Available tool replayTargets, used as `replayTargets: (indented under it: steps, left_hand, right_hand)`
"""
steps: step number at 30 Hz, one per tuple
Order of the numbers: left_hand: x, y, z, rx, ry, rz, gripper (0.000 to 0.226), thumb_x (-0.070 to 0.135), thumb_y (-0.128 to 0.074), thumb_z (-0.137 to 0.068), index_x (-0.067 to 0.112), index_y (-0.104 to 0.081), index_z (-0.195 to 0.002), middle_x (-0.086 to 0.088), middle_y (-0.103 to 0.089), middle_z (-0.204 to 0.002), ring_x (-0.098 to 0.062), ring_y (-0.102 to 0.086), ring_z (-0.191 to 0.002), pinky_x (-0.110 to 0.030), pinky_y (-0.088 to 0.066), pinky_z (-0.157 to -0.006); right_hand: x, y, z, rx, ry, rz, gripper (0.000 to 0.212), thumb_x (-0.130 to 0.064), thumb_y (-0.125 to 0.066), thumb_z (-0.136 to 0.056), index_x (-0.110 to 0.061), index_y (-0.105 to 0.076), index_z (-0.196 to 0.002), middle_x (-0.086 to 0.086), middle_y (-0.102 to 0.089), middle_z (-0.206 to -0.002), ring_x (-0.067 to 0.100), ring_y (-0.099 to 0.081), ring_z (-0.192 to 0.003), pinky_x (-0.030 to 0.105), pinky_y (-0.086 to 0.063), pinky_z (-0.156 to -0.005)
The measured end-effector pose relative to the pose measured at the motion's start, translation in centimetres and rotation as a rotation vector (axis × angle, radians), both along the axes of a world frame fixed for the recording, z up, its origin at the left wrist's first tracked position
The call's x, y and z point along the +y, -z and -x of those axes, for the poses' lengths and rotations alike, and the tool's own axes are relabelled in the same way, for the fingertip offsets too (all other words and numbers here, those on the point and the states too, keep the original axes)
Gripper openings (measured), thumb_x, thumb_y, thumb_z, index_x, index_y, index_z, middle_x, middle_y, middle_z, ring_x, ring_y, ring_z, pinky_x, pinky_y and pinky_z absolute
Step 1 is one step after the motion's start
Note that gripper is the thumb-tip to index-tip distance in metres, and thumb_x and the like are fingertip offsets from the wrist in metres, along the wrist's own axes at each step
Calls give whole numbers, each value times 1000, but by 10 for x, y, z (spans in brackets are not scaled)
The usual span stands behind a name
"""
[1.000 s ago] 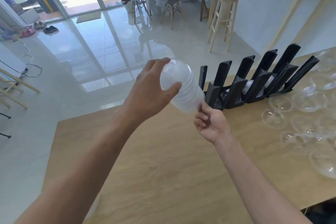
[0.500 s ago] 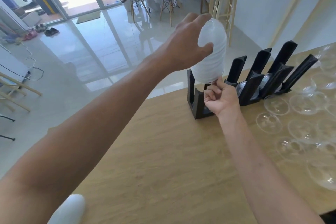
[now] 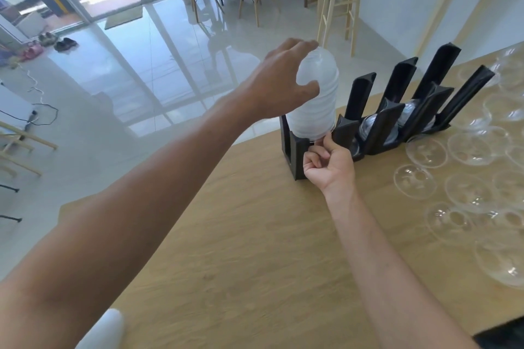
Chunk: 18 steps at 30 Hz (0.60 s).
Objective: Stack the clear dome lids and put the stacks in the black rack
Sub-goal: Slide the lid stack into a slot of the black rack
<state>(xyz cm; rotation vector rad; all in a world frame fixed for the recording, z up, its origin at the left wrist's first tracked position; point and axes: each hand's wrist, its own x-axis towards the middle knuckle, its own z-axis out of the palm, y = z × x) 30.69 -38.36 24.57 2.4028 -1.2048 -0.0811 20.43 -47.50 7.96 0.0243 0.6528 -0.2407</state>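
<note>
**A:** So how far along is this? I'm standing right by the worktop point(image 3: 226, 249) and it looks about halfway to me.

**B:** Less, I'd say. The left hand point(image 3: 279, 81) is wrapped around the top of a tall stack of lids point(image 3: 314, 99), and the right hand point(image 3: 330, 164) is curled up, pinching the stack's bottom rim. The stack is upright with its base right at the end slot of the black rack point(image 3: 377, 122), not clearly seated yet.

**A:** And the other slots?

**B:** A couple of them further along have clear lids in them already, though I can't tell how many.

**A:** Then there's that whole spread of loose lids point(image 3: 425, 150) lying on the right side of the worktop.

**B:** Yep, those are all unstacked. So one stack is going in and plenty is left to gather.
</note>
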Motion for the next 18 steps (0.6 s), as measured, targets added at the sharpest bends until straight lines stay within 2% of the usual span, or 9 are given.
replayTargets:
  steps: [3, 9, 14, 18]
  left_hand:
    - [-1, 15, -3, 20, -10, -21, 74, 36, -67, -94, 15, -39, -160, -2, -42, -162, -22, -43, -145, -24, -29, -106]
    - [-3, 49, -13, 49, 1, -124, 75, 38, -68, -96, 15, -38, -161, -5, -42, -163, -27, -43, -146, -28, -30, -108]
    - [-6, 64, -22, 79, 16, -177, 76, 38, -72, -93, 17, -41, -159, -5, -43, -161, -28, -44, -145, -37, -37, -112]
    - [-11, 72, -20, 87, 27, -194, 76, 34, -73, -92, 15, -42, -158, -7, -45, -160, -29, -45, -144, -35, -37, -110]
  right_hand:
    - [1, 14, -1, 27, -3, -17, 13, -15, -58, -106, -15, -64, -94, -7, -44, -69, 5, -31, -40, 18, -19, -37]
    - [1, 46, 1, 110, -24, -45, 18, -16, -58, -106, -15, -63, -89, -7, -44, -65, 4, -32, -42, 18, -20, -38]
    - [1, 64, -4, 184, -55, -52, 23, -17, -58, -106, -16, -60, -84, -6, -42, -60, 5, -33, -41, 19, -21, -38]
    - [0, 71, -8, 264, -103, -46, 25, -19, -60, -106, -14, -58, -81, -5, -46, -59, 6, -37, -44, 20, -23, -38]
